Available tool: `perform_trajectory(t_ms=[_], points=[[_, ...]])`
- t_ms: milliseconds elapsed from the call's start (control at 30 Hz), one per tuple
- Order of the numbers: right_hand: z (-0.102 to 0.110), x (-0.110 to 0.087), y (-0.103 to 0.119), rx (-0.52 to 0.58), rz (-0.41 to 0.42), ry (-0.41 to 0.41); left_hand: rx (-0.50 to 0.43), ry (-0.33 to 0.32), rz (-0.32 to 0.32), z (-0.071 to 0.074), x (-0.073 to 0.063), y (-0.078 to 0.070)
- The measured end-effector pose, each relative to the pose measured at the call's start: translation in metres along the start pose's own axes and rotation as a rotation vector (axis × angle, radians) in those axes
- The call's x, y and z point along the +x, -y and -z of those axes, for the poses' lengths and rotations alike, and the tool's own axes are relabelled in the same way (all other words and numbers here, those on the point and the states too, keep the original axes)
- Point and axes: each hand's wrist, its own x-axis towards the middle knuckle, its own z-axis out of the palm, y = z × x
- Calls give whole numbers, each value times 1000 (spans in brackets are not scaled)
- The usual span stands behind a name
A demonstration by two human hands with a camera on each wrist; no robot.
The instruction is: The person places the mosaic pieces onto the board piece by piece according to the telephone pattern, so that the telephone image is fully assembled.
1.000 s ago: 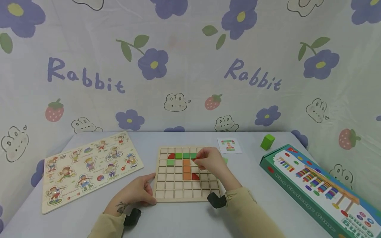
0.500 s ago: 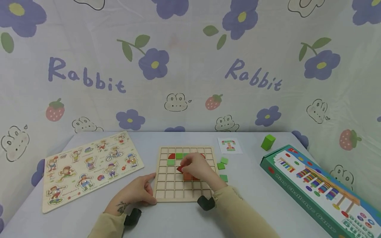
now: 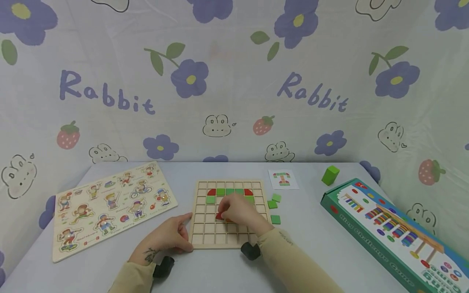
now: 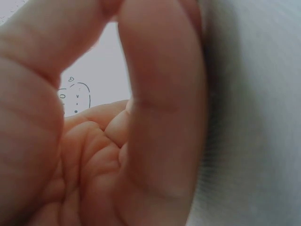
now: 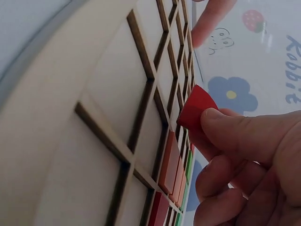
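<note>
The wooden grid board [image 3: 227, 246] lies mid-table with red, green and orange tiles in some cells. My right hand [image 3: 238, 211] pinches a red quarter-round tile [image 5: 195, 108] between thumb and finger, just over the board's middle left of the orange tiles. The right wrist view shows this tile tilted, apart from the cells below. The right hand covers part of the orange column in the head view. My left hand [image 3: 170, 234] rests at the board's left side, its index finger and thumb touching the edge near the lower-left corner. Its palm fills the left wrist view.
A small pattern card [image 3: 283, 179] lies behind the board's right corner. Several loose green tiles [image 3: 275, 219] sit along its right side. A green block [image 3: 330, 175] and a game box [image 3: 395, 236] stand right; a picture puzzle board [image 3: 113, 211] lies left.
My right hand has moved left and nearer across the board with the red tile, uncovering the green and red tiles at the upper right. The left hand has stayed put.
</note>
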Motion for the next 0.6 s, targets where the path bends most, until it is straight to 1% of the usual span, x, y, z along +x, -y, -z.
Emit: perform_trajectory(t_ms=[167,433,600], points=[[-3,-1,0,-64,19,-7,4,-7,5,0,0,0],[-5,1,1,-126,16,-4,-9,-2,8,0,0,-1],[-8,2,3,-216,34,-11,-9,1,5,0,0,-2]])
